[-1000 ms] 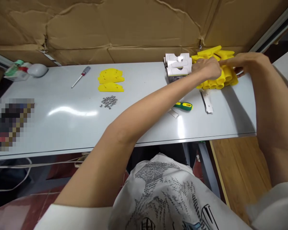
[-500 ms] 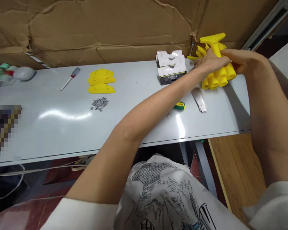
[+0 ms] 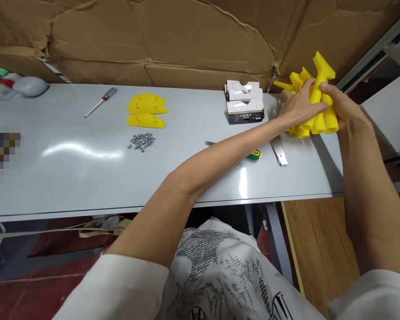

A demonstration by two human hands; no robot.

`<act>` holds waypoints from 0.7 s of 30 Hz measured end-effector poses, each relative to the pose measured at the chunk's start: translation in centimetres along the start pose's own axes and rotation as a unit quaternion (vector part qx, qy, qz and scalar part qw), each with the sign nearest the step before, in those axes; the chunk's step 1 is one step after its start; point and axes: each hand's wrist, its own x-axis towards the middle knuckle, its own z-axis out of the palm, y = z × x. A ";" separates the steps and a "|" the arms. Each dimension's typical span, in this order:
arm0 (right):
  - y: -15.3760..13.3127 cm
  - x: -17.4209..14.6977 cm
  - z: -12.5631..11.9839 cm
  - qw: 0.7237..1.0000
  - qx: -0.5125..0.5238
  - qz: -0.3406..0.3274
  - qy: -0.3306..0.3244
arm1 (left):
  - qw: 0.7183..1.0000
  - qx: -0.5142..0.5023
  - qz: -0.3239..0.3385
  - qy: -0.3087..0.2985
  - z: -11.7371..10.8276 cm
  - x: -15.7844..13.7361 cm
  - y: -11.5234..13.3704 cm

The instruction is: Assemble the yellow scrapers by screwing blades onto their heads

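At the right end of the white table, both my hands clasp a bundle of yellow plastic T-shaped handles (image 3: 329,119), with hollow round ends facing me. My left hand (image 3: 296,104) wraps the bundle's left side and top. From the right, my right hand (image 3: 345,104) grips it, thumb over the uppermost handle; its other fingers are hidden behind the handles. Thin metal strips (image 3: 279,152) lie just below the bundle, partly under my left forearm. That forearm also crosses over a tool with a green and yellow handle (image 3: 254,155), whose middle is hidden.
White and black boxes (image 3: 245,106) stand left of the bundle. Farther left lie flat yellow plates (image 3: 146,121), a pile of small screws (image 3: 142,141) and a screwdriver (image 3: 102,101). A cardboard sheet (image 3: 186,40) lines the table's back edge.
The bundle has turned in my hands, and the top handle's crosspiece now tilts down to the right. My right thumb has come into view over that handle. The camera view has shifted slightly.
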 end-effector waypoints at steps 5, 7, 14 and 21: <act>-1.7 -2.5 0.3 0.997 -0.020 -0.061 0.036 | 0.991 0.097 -0.037 0.084 -1.6 -6.1 5.7; -3.3 -3.6 1.3 0.995 -0.025 -0.094 0.037 | 0.988 0.112 -0.037 0.098 -3.2 -8.4 7.8; -10.1 -6.6 11.3 0.977 0.051 -0.155 -0.140 | 0.968 0.158 -0.010 0.195 -13.3 -16.7 6.5; -9.5 -5.8 23.5 0.950 0.125 -0.094 -0.270 | 0.959 0.106 -0.034 0.262 -21.4 -22.0 -7.8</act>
